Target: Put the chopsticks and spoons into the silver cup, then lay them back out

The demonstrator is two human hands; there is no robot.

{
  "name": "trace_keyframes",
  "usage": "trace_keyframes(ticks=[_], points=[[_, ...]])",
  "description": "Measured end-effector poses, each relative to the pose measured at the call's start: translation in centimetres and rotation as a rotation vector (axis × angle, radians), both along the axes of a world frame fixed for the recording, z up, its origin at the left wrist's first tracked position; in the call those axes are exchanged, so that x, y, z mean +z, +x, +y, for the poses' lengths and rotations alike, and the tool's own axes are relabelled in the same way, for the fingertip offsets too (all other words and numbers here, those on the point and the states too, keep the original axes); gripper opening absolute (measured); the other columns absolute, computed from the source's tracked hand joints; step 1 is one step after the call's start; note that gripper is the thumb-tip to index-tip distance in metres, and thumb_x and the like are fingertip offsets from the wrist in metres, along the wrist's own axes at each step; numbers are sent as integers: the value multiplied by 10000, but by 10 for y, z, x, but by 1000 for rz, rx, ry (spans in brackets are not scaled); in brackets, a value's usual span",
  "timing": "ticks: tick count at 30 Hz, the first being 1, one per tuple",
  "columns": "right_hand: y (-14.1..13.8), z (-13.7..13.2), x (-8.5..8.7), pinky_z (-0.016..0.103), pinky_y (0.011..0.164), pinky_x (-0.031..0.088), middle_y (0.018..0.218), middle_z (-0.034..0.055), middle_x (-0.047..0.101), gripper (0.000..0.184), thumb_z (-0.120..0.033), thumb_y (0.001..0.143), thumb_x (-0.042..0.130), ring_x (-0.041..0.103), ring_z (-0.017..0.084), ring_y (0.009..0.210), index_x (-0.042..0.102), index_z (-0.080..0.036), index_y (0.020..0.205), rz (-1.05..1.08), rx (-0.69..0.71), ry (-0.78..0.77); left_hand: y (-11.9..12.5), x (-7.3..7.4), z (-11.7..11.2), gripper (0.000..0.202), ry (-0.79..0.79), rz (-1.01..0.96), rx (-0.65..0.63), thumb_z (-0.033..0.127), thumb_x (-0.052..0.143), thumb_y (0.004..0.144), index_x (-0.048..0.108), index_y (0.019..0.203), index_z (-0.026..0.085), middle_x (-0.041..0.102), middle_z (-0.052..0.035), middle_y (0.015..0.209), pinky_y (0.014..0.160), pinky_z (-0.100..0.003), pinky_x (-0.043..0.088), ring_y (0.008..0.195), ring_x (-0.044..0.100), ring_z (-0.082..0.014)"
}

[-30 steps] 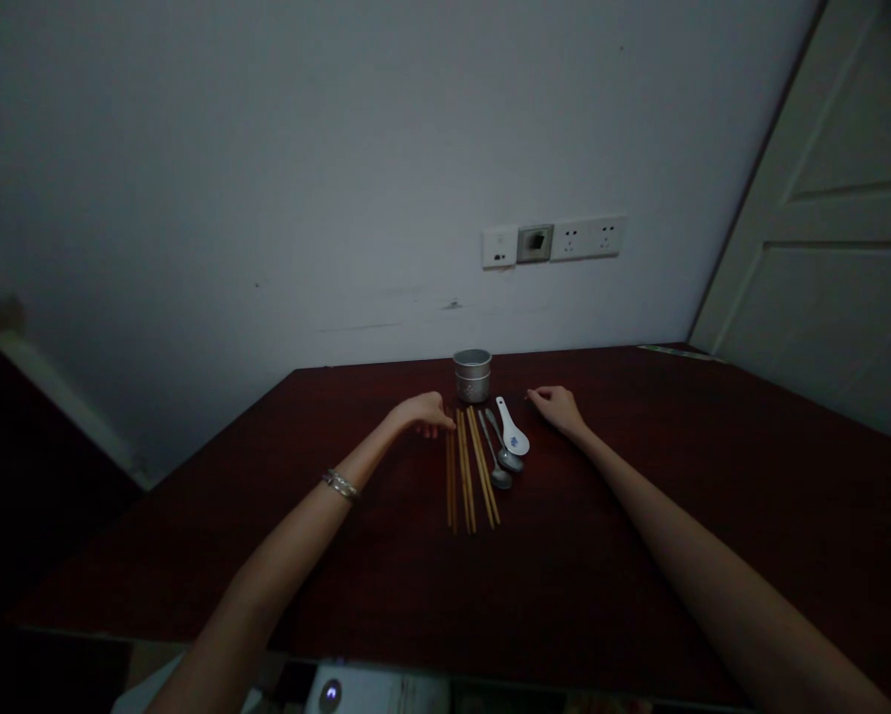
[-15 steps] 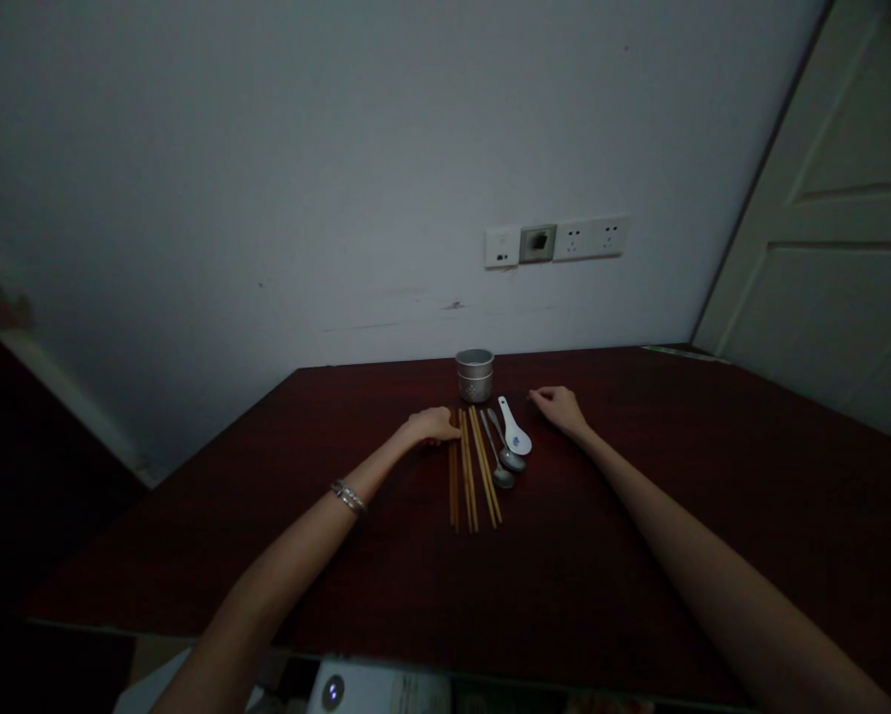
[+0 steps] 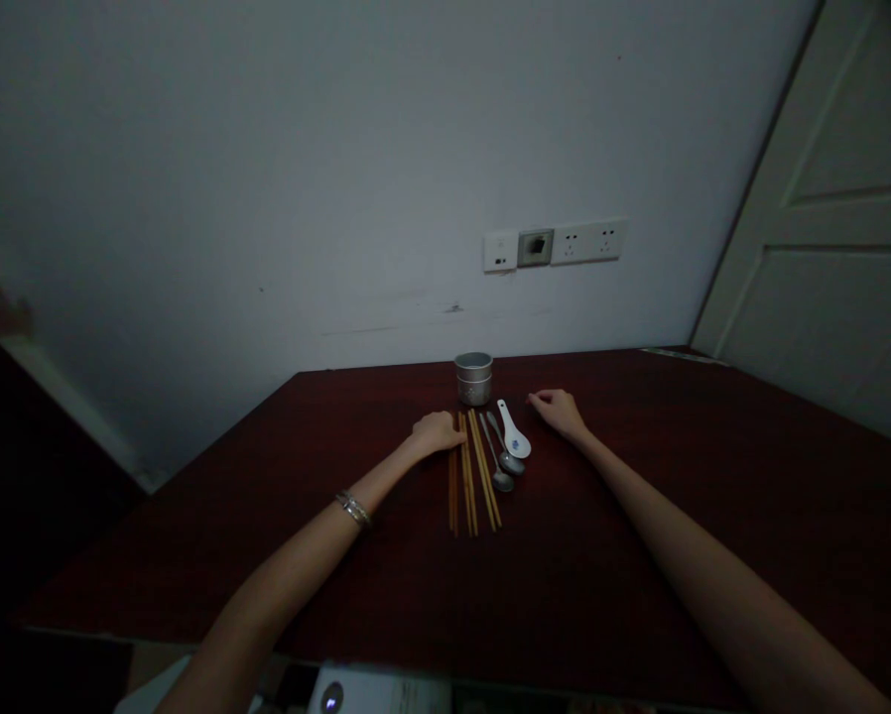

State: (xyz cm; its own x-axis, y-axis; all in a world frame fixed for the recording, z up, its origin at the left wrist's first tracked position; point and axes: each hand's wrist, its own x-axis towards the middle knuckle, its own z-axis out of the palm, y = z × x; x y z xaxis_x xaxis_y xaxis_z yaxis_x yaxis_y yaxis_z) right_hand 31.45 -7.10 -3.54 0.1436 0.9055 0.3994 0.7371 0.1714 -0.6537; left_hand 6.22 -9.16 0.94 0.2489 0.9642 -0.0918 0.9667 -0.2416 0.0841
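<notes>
Several wooden chopsticks [image 3: 471,476] lie side by side on the dark red table [image 3: 609,555], pointing away from me. My left hand [image 3: 437,433], with a bracelet at the wrist, has its fingers curled over the far ends of the leftmost chopsticks. Right of the chopsticks lie two metal spoons [image 3: 501,461] and a white ceramic spoon [image 3: 515,433]. A small metal cup [image 3: 473,378] stands upright just behind them. My right hand [image 3: 557,411] rests on the table to the right of the white spoon, fingers loosely spread, holding nothing.
A white wall with a row of sockets [image 3: 555,245] rises behind the table. A white door [image 3: 839,228] stands at the right. A white device [image 3: 363,694] shows at the table's near edge. The room is dim.
My left hand has slid to the right, from beside the chopsticks onto their far ends. My right hand has stayed in place.
</notes>
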Motion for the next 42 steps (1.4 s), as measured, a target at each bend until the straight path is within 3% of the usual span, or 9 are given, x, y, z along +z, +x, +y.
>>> trace_keyframes(ticks=[13,21,26,31,34,36,40,42], points=[[0,0,0,230,632,411,734,71,681,345,-350,732,429,609,185,699,696,-134,767,2,5,3,3,-1,2,470,44,-8,40,477,519,625,634,907,119,635,-165,913,637,-263,460,852,600,-256],[-1,0,0,228,620,401,733,67,679,348,-360,727,431,606,184,698,694,-135,760,20,2,-17,1,0,1,385,76,-72,29,442,532,612,645,776,112,648,-146,826,558,-220,443,745,617,-220],[-1,-1,-1,236,614,400,718,75,675,365,-379,726,431,600,191,686,692,-125,753,29,6,-6,0,16,-4,350,-13,-277,-19,418,496,659,628,627,95,615,-99,575,440,-213,407,471,561,-147],[-5,0,6,233,519,394,572,57,633,413,-439,736,418,571,166,549,672,-114,723,170,28,7,5,46,-6,308,42,-473,-49,353,474,680,599,565,96,543,-55,453,397,-198,371,369,476,-95],[-16,-4,25,213,420,371,502,36,586,395,-445,736,436,518,126,431,641,-108,756,382,117,-17,10,67,-3,294,139,-546,-67,348,475,676,594,565,104,529,-39,448,402,-189,344,378,457,-83],[-26,-10,44,203,422,399,577,50,614,324,-394,724,482,547,121,468,623,-111,796,584,226,-79,15,79,0,295,241,-555,-70,356,480,671,595,569,104,519,-31,444,420,-191,329,403,449,-82],[-48,-30,78,307,658,504,899,111,648,261,-273,714,534,626,178,764,600,-136,926,934,646,-348,23,95,4,303,460,-556,-54,371,487,664,598,585,100,531,-26,477,463,-205,311,458,443,-90],[-58,-39,87,367,716,502,977,128,631,267,-237,691,576,619,203,832,594,-136,938,985,749,-435,26,98,3,292,509,-541,-45,365,491,662,599,590,103,552,-30,509,484,-210,312,480,454,-95]])
